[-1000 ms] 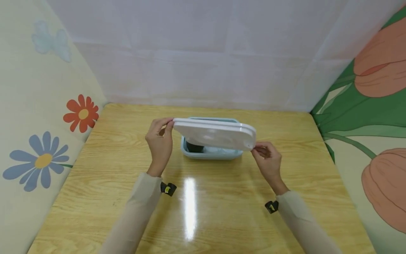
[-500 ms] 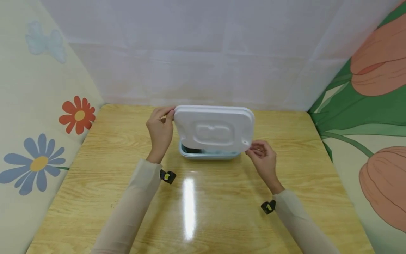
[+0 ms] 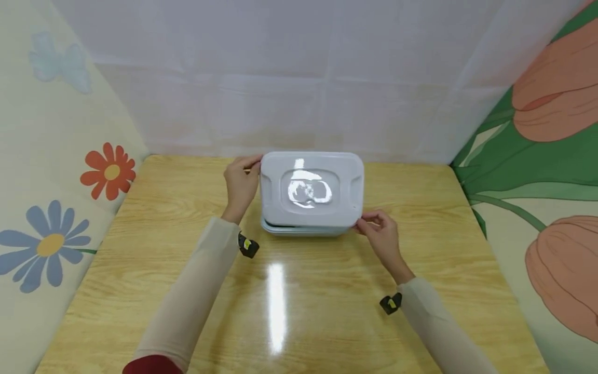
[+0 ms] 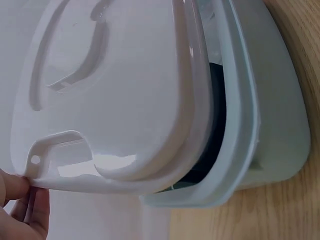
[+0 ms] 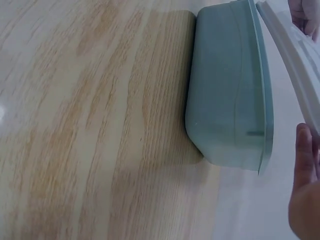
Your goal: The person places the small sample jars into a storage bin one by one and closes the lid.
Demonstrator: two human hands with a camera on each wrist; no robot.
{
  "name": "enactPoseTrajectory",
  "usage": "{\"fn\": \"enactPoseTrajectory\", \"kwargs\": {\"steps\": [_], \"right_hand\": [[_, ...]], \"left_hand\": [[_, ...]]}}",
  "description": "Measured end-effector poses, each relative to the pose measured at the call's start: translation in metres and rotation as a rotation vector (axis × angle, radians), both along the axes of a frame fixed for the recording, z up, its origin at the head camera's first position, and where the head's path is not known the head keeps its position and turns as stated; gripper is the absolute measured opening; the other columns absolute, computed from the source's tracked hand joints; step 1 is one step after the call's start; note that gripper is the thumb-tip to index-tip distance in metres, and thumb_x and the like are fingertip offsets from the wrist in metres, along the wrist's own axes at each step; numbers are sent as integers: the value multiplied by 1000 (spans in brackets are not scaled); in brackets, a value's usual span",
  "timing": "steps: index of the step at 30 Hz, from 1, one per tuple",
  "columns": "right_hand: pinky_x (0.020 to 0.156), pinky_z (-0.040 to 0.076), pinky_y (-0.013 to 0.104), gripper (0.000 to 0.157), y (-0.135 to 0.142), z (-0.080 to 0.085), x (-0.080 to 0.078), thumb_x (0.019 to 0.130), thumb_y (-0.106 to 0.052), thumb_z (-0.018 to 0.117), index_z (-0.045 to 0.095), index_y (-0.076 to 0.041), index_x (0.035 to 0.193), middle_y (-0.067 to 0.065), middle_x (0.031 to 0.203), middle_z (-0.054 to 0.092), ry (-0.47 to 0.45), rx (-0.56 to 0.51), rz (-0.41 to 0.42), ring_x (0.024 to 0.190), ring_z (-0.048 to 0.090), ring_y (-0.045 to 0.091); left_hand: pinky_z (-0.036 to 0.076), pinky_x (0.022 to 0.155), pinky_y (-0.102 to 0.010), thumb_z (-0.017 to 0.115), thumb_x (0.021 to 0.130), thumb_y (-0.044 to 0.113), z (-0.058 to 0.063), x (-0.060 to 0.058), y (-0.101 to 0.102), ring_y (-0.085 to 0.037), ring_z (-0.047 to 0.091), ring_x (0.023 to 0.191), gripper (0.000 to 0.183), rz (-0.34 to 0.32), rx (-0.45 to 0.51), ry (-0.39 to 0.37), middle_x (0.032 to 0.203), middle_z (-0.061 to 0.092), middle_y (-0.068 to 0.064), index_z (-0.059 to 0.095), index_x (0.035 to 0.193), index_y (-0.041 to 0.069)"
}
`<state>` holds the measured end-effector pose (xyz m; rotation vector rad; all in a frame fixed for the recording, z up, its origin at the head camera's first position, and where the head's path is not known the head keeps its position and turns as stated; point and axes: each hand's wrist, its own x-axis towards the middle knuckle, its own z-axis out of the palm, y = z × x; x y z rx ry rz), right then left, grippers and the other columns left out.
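A white plastic lid [image 3: 311, 189] with a moulded oval recess is held over a pale blue-green plastic box [image 3: 303, 230]. My left hand [image 3: 241, 184] pinches the lid's far left corner, also seen in the left wrist view, where fingers [image 4: 37, 212] grip its edge. At the near right corner, the lid is pinched by my right hand [image 3: 380, 234]. In the left wrist view the lid is tilted, with a gap along the box rim [image 4: 245, 125]. Something dark [image 4: 216, 115] shows inside the box through that gap; the rest of the contents is hidden.
The box stands on a wood-grain table [image 3: 327, 311] near its back edge. A white cloth wall [image 3: 299, 78] rises behind, with flower-printed panels on the left [image 3: 51, 156] and right [image 3: 528, 182]. A black wrist camera [image 3: 247, 245] sits at the left sleeve.
The lid has tipped so its top face shows fully, and it now covers most of the box opening. Both hands have kept their grip; the right hand has shifted slightly left.
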<state>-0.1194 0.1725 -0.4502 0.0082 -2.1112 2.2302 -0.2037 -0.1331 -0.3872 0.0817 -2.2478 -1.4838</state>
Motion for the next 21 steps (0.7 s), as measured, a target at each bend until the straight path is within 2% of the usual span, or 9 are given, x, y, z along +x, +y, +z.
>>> {"fn": "enactPoseTrajectory", "kwargs": {"steps": [3,5,9,12,15,21], "right_hand": [[69,60,26,17,-2,1,-3,85,12,59,52,20,99,-5,78,67,-51,0,-13,68,69,9],[68,60,28,17,-3,2,-4,86,11,60,54,20,99,-4,75,67,-86,7,-18,66,69,10],[68,60,28,15,-5,3,-7,87,8,60,56,16,98,-3,72,68,-155,12,-15,66,69,10],[67,60,25,11,-5,3,-9,88,7,60,57,13,97,-4,70,68,-210,8,-6,65,68,9],[66,59,22,10,-6,3,-10,89,5,59,57,11,97,-5,69,68,-260,14,-8,65,68,8],[63,58,19,20,-6,0,-10,90,1,60,56,15,104,-4,68,67,-324,64,-14,62,66,6]], "left_hand": [[45,63,-7,60,88,-3,-6,-6,-2,-27,64,88,21,1,-12,-37,104,68,-21,71,105,-2],[47,64,-12,60,88,-2,-9,-9,-3,-29,65,88,21,0,-34,-67,104,69,-21,72,105,-2],[55,78,-31,58,88,-1,-18,-16,-6,-32,66,97,23,-32,-108,-163,107,68,-21,70,108,-2],[53,91,-40,54,89,-2,-26,-20,-8,-32,63,107,27,-82,-148,-247,113,66,-21,67,112,-4],[50,97,-42,50,89,-4,-32,-22,-8,-33,59,114,31,-133,-149,-305,119,63,-22,64,117,-6],[48,100,-43,49,89,-5,-39,-21,-6,-36,57,117,32,-162,-150,-330,122,60,-25,62,119,-7]]}}
